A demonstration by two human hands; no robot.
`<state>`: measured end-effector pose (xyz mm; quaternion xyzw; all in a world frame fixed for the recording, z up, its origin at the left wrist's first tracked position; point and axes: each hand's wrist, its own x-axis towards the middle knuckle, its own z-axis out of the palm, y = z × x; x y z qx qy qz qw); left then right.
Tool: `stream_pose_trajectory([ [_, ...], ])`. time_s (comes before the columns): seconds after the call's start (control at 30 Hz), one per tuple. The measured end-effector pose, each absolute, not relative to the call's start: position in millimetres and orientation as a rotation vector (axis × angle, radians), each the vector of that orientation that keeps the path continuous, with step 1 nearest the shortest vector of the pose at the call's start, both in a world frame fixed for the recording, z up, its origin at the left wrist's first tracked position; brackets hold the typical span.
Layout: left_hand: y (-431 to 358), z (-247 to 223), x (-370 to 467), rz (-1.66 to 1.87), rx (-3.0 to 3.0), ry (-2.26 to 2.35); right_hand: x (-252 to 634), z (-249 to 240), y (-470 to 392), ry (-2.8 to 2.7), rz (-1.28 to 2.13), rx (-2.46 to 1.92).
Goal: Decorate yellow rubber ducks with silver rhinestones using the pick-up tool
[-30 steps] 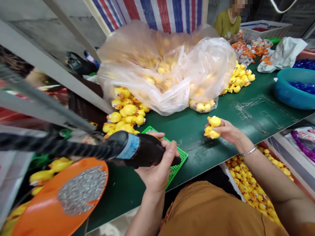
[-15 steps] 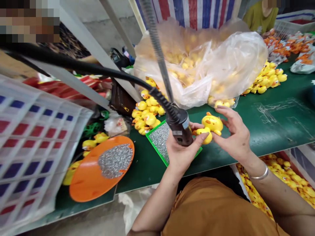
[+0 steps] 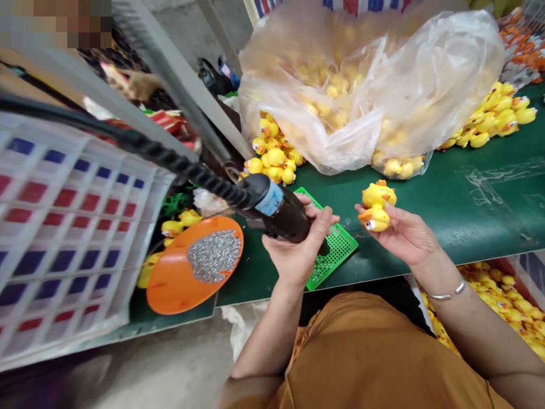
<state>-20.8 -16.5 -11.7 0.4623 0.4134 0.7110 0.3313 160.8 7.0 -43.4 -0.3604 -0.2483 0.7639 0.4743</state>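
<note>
My left hand [image 3: 300,244] is wrapped round a black electric screwdriver [image 3: 283,207], which is tilted with its tip low over a green perforated tray [image 3: 334,255]. Small silvery screws lie in parts of that tray. To the right, my right hand [image 3: 406,236] holds yellow toy ducks [image 3: 378,196] between thumb and fingers, apart from the tool; one orange beak and an eye show. An orange dish [image 3: 170,284] at the left carries a heap of silvery screws [image 3: 215,255].
A big clear plastic bag [image 3: 353,125] of yellow ducks stands behind the tray. Duck piles [image 3: 275,159] flank it. A striped crate [image 3: 72,227] is at the left, and a bin of ducks [image 3: 506,301] sits below the table edge.
My hands have moved apart. The screwdriver has gone from upright to tilted, with its tip over the green tray. The ducks, earlier between both hands, are now in my right hand only.
</note>
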Motion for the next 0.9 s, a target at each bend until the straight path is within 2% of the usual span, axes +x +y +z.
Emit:
stream_pose_trajectory([
  [0.23,-22,-35,-37,1.853,1.231,1.165,162,-67,-7,-0.382,2.079,-0.86],
  [0.9,-21,-46,-32,1.952,1.277,1.186,136,-83,-24,-0.493,1.927,-1.159],
])
